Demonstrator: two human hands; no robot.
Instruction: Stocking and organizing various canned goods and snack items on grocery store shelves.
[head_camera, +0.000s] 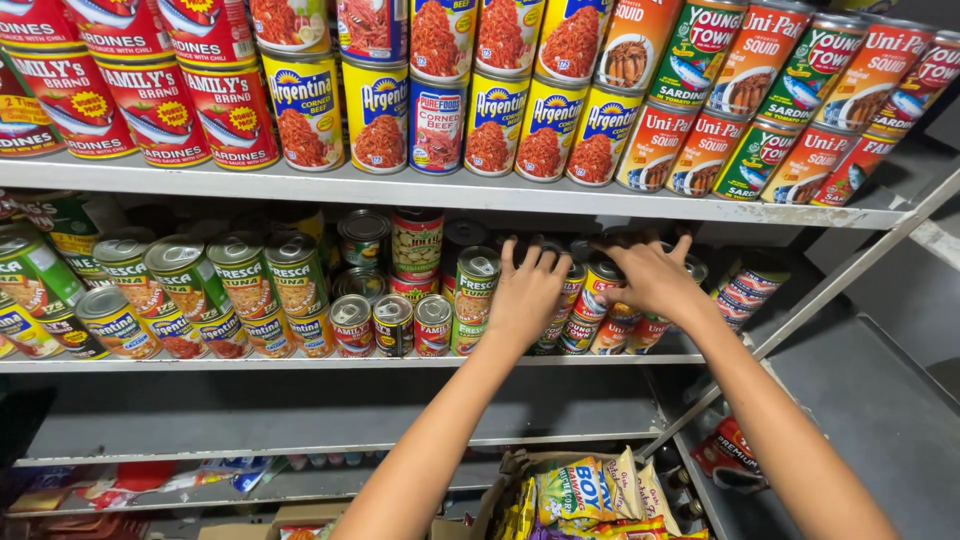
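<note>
Both my hands reach into the middle shelf of a white metal rack full of tins. My left hand lies with fingers spread over the tops of stacked small cans, just right of a green-labelled tin. My right hand rests palm down on a stack of red and orange-labelled cans, fingers spread toward the back of the shelf. Whether either hand grips a can is hidden by the hands themselves.
The top shelf carries stacked red, yellow and green tins. Green and yellow tuna cans fill the left of the middle shelf. Below lies an open cardboard box of snack packets. A grey slanted surface sits at right.
</note>
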